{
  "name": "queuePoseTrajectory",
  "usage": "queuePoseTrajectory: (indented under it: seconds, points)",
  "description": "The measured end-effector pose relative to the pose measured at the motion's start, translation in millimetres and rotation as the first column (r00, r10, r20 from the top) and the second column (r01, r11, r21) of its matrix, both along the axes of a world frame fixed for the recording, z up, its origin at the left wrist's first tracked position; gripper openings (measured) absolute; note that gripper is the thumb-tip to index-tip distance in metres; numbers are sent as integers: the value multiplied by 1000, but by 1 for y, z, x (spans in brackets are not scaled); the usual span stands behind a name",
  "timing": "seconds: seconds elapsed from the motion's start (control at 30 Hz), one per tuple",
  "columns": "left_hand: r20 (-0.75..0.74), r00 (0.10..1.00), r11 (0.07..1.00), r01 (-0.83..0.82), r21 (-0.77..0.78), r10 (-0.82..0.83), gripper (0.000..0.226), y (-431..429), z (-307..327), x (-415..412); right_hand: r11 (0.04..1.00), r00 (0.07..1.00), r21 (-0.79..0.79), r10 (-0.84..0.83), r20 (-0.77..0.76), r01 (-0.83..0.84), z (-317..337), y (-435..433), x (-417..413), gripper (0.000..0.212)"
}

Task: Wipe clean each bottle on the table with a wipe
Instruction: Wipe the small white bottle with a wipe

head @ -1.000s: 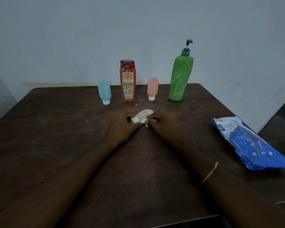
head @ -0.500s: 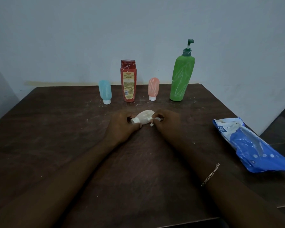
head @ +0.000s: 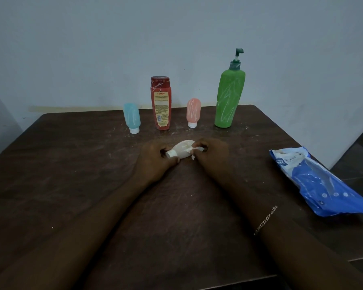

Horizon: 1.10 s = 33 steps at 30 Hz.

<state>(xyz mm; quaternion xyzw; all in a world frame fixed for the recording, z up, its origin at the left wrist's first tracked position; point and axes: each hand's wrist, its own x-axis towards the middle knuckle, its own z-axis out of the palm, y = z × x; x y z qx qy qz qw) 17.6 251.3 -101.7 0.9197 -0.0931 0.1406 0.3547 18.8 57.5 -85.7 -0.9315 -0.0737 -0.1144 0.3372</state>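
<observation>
The left hand [head: 155, 162] curls its fingers round the capped end of a small white bottle [head: 181, 149]. The bottle lies on its side with its long axis running left to right, cap toward the left hand and rounded base toward the right. The right hand [head: 212, 151] pinches a crumpled white wipe [head: 194, 156] against the bottle's base end. The bottle sits between both hands, low at the dark, white-smeared wooden bench [head: 71, 174]; whether it touches the bench I cannot tell. Behind it a blue tube [head: 132, 118], red bottle [head: 161, 103], pink tube [head: 193, 113] and green pump bottle [head: 230, 97] stand upright in a row before a pale grey wall [head: 92, 49]. A blue wipe pack [head: 319, 183] lies well to the right.
</observation>
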Motion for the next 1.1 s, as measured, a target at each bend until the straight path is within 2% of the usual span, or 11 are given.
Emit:
queuePoseTrajectory:
  seconds: [0.17, 0.33, 0.57, 0.73, 0.83, 0.93, 1.1]
  points:
    - [-5, 1000, 1000, 8, 6, -8, 34, 0, 0, -1, 1000, 996, 2, 9, 92, -9, -11, 5, -2, 16]
    - [-25, 1000, 1000, 2, 5, -2, 38, 0, 0, 0, 995, 995, 39, -89, 45, 87, -14, -15, 16, 14]
    - [-25, 1000, 1000, 12, 20, -12, 39, 0, -1, 1, 999, 998, 23, -26, 58, 25, -18, -11, 10, 16]
    - [-9, 1000, 1000, 16, 22, -15, 37, -1, 0, -1, 992, 991, 52, -116, 64, 112, -12, -15, 21, 16]
    - [-11, 1000, 1000, 10, 24, -10, 39, -2, 0, -1, 998, 995, 19, -69, 75, 68, -12, -8, 16, 24]
    - [-15, 1000, 1000, 8, 21, -8, 41, -1, -2, 0, 1000, 998, -5, -27, 53, 27, -12, -15, 12, 21]
    - [-5, 1000, 999, 18, 27, -17, 40, -1, -1, -1, 995, 990, 34, -98, 103, 95, -13, -19, 20, 18]
